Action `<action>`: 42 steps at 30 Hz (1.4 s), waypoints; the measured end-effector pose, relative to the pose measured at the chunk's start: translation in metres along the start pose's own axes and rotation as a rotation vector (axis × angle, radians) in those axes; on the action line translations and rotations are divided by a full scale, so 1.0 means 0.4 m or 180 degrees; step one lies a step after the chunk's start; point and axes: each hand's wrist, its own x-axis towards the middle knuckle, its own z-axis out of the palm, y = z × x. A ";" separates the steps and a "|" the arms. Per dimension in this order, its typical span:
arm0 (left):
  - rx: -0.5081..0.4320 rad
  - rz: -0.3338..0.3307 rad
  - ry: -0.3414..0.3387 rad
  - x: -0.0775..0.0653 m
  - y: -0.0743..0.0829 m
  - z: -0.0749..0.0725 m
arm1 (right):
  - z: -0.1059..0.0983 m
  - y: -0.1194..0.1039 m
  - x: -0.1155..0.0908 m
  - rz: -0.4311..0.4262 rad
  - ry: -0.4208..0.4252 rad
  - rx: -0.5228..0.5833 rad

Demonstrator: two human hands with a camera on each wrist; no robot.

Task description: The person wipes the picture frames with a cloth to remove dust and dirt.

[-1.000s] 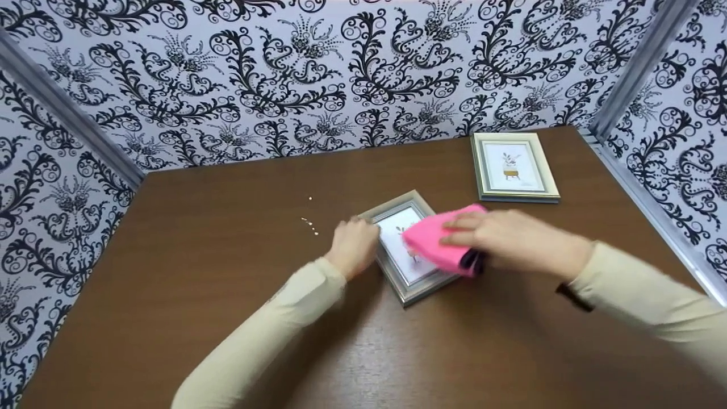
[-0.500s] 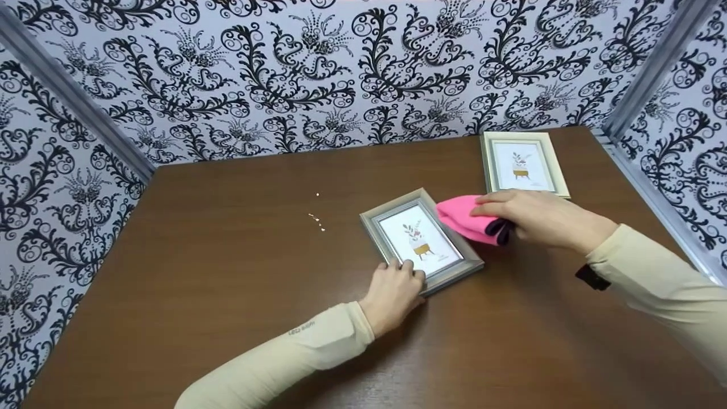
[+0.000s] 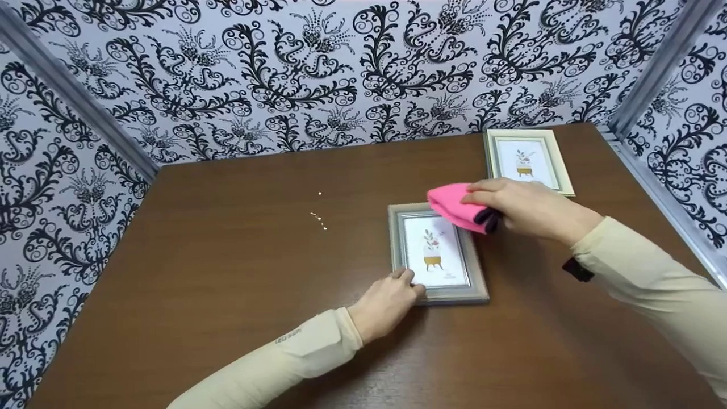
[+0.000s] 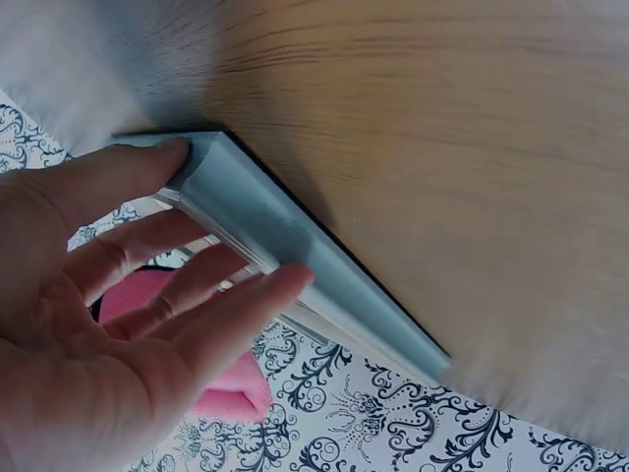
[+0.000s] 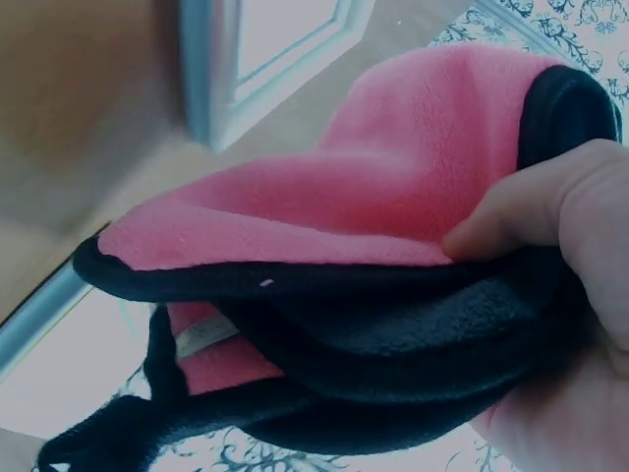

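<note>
A silver-grey picture frame (image 3: 479,272) lies face up on the brown table, showing a plant in a yellow pot. At its lower left corner, my left hand (image 3: 386,304) grips the edge; the left wrist view shows the thumb (image 4: 147,167) on the frame's corner (image 4: 204,157) and fingers along its side. My right hand (image 3: 531,207) pinches a folded pink cloth (image 3: 454,201) with black edging (image 5: 393,280). In the head view the cloth covers the frame's upper right corner; whether it touches there I cannot tell.
A second, cream picture frame (image 3: 559,165) lies at the back right, its lower edge partly behind my right hand. Small white specks (image 3: 319,220) dot the table (image 3: 238,267) left of the grey frame. Patterned walls (image 3: 306,74) stand behind and at both sides.
The grey frame has turned from slanted to nearly straight and shifted right. My left hand went from its left side to the lower left corner. The cloth has moved from its middle to the upper right.
</note>
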 end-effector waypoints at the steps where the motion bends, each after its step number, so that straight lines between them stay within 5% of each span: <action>1: -0.0033 0.0018 -0.0002 -0.003 -0.002 0.000 | 0.004 -0.003 0.014 -0.0040 0.0053 -0.0031; 6: -0.0067 0.0091 -0.0037 -0.016 -0.005 -0.001 | 0.046 -0.038 0.092 -0.0235 0.0186 -0.0274; 16: 0.0089 0.0115 -0.0047 -0.019 -0.001 0.000 | 0.210 -0.083 0.153 -0.0648 -0.0369 -0.0658; 23: 0.0018 0.0200 -0.0076 -0.014 -0.013 -0.016 | 0.223 -0.058 0.199 -0.0071 -0.0673 -0.0657; 29: -0.0115 0.0169 -0.0074 -0.012 -0.021 -0.018 | 0.219 -0.020 0.258 0.0273 -0.0737 -0.0288; 35: -0.0196 0.0098 -0.0023 -0.010 -0.030 -0.011 | 0.218 0.005 0.316 0.0366 -0.0826 0.0106; 42: -0.0283 0.0055 0.0017 -0.010 -0.035 -0.013 | 0.208 -0.014 0.347 0.0309 -0.1106 -0.0134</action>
